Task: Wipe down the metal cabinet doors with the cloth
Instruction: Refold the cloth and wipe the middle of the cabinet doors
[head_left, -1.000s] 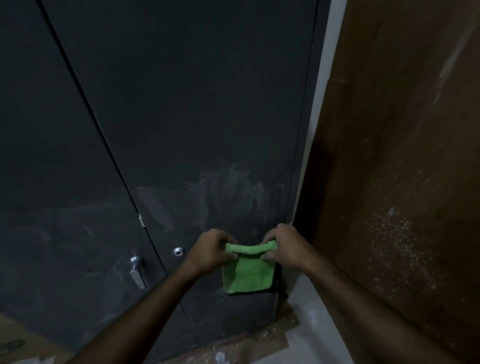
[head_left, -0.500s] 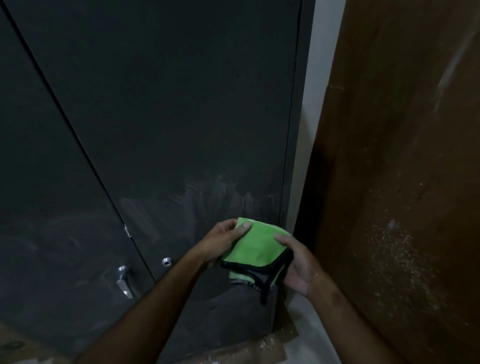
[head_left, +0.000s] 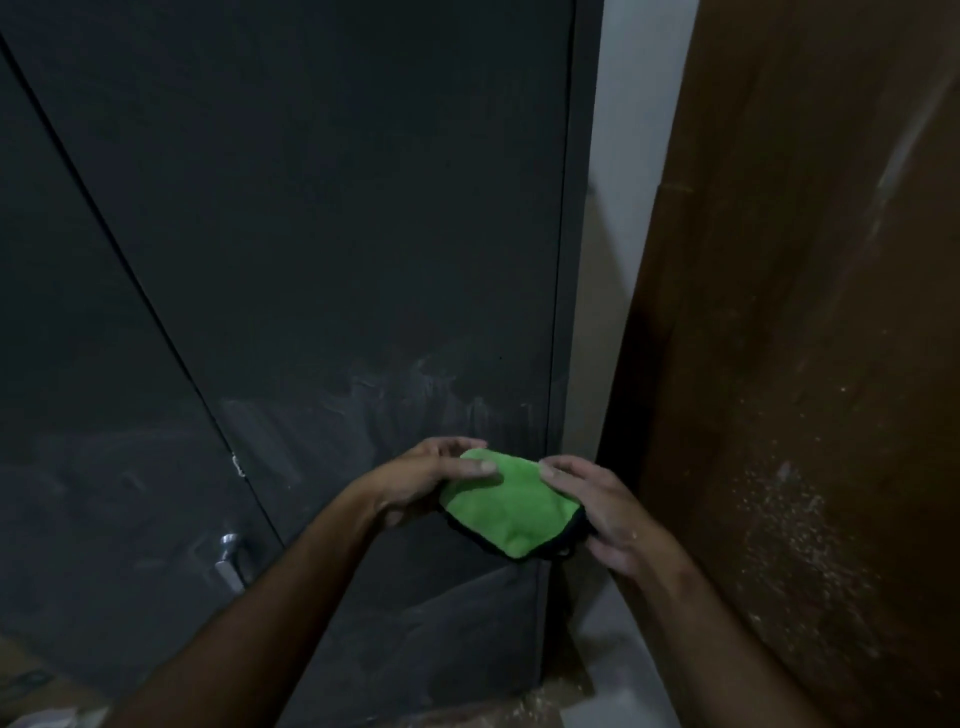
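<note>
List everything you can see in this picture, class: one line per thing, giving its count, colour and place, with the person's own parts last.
cabinet doors: two, dark grey metal, filling the left and centre; pale smears low on the right-hand door
door handle: one, silver, low on the left-hand door
wooden panel: one, brown with pale specks, upright on the right
wall strip: one, off-white, between cabinet and wooden panel
cloth: one, green with black edging, folded, held between both hands in front of the right-hand door
left hand: one, fingers and thumb holding the cloth's left side
right hand: one, holding the cloth's right side
</note>
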